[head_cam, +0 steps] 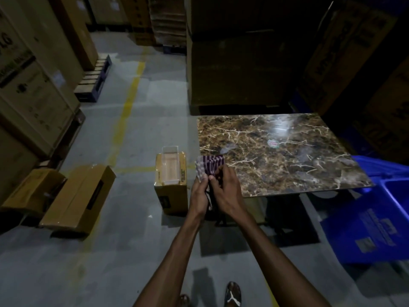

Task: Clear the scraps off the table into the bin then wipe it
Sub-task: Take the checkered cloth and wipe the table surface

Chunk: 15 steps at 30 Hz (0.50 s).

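A brown marble-patterned table (287, 165) stands right of centre. Both my hands hold a purple and white striped cloth (210, 166) at the table's near left corner. My left hand (199, 191) grips the cloth's left side and my right hand (225, 189) pinches it from the right. A small round sticker or scrap (272, 144) lies near the middle of the tabletop. A clear plastic bin (170, 167) sits on a cardboard box (170, 198) just left of the table; its inside looks bare.
Blue plastic crates (376, 213) stand at the table's right. Two cardboard boxes (73, 196) lie on the floor at the left. Tall stacked cartons (243, 63) rise behind the table and along the left wall. A pallet (95, 80) sits on the floor beside yellow floor lines.
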Motion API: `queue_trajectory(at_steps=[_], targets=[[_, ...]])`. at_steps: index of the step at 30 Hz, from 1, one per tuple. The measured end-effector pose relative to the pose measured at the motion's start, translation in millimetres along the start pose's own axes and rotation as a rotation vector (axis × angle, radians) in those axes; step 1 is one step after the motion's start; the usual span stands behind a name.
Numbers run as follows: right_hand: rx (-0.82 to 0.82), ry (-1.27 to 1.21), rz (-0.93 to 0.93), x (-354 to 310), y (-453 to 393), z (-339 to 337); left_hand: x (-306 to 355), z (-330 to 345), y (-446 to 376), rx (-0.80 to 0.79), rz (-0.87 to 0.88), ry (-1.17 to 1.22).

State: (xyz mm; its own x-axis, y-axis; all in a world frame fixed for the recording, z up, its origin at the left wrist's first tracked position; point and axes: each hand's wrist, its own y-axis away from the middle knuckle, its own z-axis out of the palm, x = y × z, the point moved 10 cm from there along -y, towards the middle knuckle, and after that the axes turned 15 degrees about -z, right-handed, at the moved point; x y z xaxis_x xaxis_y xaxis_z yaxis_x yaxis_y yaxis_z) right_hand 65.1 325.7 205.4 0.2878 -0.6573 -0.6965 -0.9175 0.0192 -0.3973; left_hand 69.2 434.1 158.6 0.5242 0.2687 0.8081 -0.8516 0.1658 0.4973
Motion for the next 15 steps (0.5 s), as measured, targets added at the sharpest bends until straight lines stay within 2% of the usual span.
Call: queue_trajectory(at_steps=[6,11,15], targets=[[0.031,-0.065,0.054,37.2,-8.7,-42.5,-2.0,41.7,-13.4,0.066,0.019,-0.091],[-0.041,-0.035,0.036,68.8,-12.6,-58.3,-12.9,66.2,-27.4,0.081,0.045,-0.189],[-0.011,-0.142,0.048,88.8,-13.0,-73.6,-16.7,69.5,-30.2,0.118,0.044,-0.174]])
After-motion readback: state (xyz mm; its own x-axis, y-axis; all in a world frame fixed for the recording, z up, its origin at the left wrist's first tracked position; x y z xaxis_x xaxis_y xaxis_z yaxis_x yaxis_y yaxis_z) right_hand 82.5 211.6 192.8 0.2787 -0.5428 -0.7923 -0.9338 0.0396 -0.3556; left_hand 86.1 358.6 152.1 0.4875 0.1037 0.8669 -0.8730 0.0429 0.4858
